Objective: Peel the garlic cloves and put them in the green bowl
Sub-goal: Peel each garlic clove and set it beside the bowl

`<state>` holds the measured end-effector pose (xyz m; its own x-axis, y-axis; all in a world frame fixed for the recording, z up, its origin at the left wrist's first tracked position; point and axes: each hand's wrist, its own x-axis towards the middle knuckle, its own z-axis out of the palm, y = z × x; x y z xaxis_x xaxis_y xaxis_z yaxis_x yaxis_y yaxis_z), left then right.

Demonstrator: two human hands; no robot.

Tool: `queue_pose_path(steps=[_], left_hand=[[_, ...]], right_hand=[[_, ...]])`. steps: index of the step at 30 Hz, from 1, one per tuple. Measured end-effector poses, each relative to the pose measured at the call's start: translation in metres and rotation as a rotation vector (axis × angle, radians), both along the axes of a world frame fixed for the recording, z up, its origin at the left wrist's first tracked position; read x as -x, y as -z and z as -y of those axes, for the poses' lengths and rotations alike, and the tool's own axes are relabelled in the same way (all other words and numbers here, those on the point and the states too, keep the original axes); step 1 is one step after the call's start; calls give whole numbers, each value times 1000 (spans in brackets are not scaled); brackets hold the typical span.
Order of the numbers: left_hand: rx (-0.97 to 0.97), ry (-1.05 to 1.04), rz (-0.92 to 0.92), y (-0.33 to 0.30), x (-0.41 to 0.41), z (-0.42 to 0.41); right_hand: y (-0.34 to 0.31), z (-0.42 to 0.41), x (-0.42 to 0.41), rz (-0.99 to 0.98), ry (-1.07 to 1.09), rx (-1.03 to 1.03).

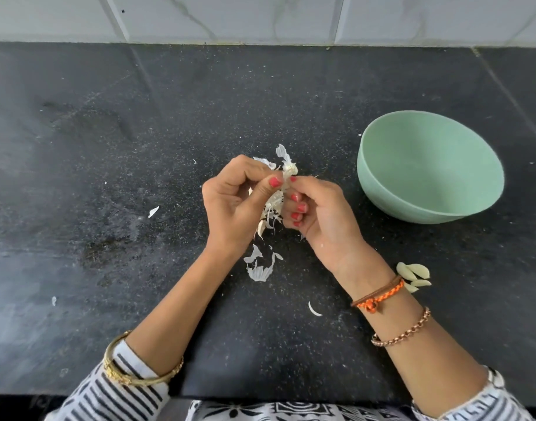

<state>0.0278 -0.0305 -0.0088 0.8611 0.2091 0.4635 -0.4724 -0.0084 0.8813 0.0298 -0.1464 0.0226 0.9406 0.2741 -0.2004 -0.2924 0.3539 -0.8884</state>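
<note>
Above the black counter, my left hand [235,205] and my right hand [318,211] meet and pinch a garlic piece [286,174] with papery white skin hanging from it. Both hands' fingers are curled round it. The green bowl [429,167] stands to the right of my hands and looks empty. A small pile of peeled garlic cloves [414,276] lies on the counter beside my right wrist, below the bowl.
Loose white skins [259,267] lie on the black counter [108,147] under and below my hands, with single flakes at the left [153,211] and near my right forearm [314,309]. A tiled wall [260,16] runs along the back edge.
</note>
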Motion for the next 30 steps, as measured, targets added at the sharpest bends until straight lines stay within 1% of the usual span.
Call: queue_pose_path(steps=[1, 4, 6, 7, 9, 11, 12, 13, 16, 18, 22, 24, 27, 30], left_hand=[[44, 24, -43, -1, 0, 1], [159, 72, -181, -6, 2, 4], [201, 98, -257, -9, 2, 5], [208, 103, -288, -10, 2, 4], [191, 94, -335, -13, 2, 0], [191, 86, -370, -16, 2, -4], [206, 86, -381, -17, 2, -5], [220, 90, -383, -17, 2, -6], [232, 88, -337, -15, 1, -3], [243, 59, -320, -12, 0, -2], [217, -1, -290, -9, -1, -4], [195, -12, -260, -8, 0, -1], [185, 0, -240, -8, 3, 4], [181, 19, -223, -9, 5, 5]], right_hand=[[1, 1, 1, 146, 32, 108], [8, 5, 1, 675, 136, 504], [14, 8, 0, 943, 212, 728], [16, 8, -1, 1054, 242, 796], [18, 6, -3, 1227, 260, 861], [20, 6, -6, 1311, 241, 894], [22, 6, -7, 1294, 228, 893], [23, 7, -6, 1221, 207, 862], [19, 9, -5, 857, 124, 652], [16, 10, -5, 747, 146, 586], [13, 11, -5, 801, 214, 576], [13, 11, -5, 803, 213, 574], [13, 10, -5, 789, 176, 571], [16, 9, -5, 791, 196, 569]])
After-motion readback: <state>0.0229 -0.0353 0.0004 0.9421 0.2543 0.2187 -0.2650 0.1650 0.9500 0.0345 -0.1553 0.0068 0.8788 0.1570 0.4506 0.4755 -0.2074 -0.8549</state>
